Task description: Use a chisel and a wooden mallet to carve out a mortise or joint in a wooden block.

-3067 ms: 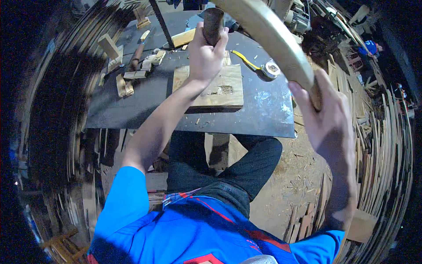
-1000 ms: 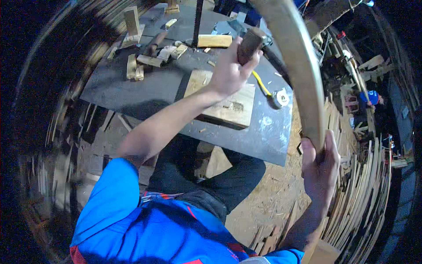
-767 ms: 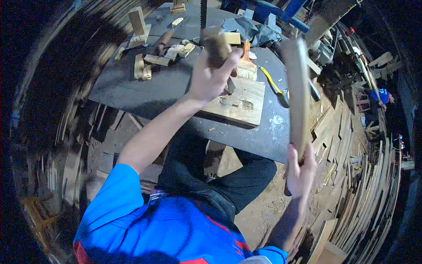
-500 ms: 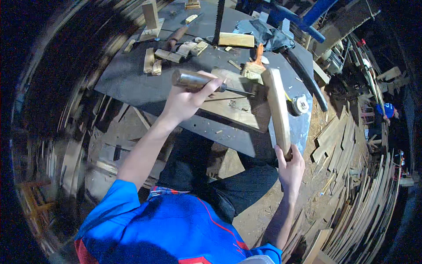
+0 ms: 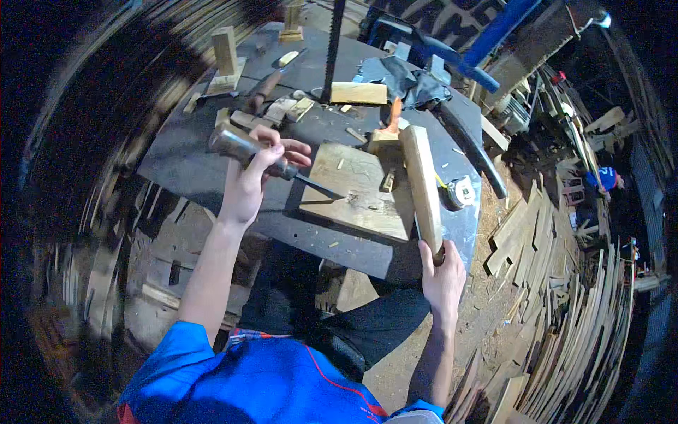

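Observation:
My left hand [image 5: 252, 177] grips a chisel by its dark cylindrical handle [image 5: 229, 141], fingers curled loosely, while the blade [image 5: 318, 188] slants down rightward, its tip at the flat wooden board [image 5: 360, 219]. The board has a rough chipped patch and a small loose piece on it. My right hand [image 5: 441, 279] holds the lower end of a long pale wooden club [image 5: 422, 184], angled up over the board's right side. Behind the board is an orange-handled paintbrush [image 5: 390, 127]; to the right sits a white tape measure [image 5: 459, 192] with some yellow tape showing.
The dark table [image 5: 176, 162] carries wood offcuts [image 5: 282, 109], an upright block [image 5: 227, 53], a saw blade [image 5: 332, 63], grey cloth [image 5: 417, 88] and a long black bar [image 5: 473, 148]. Wood strips [image 5: 558, 325] cover the right floor; another person [image 5: 604, 180] is far right.
My left hand has come down and leftward, tilting the chisel until its tip is at the board. My right hand has moved left, lowering the club from high up to over the board's right side.

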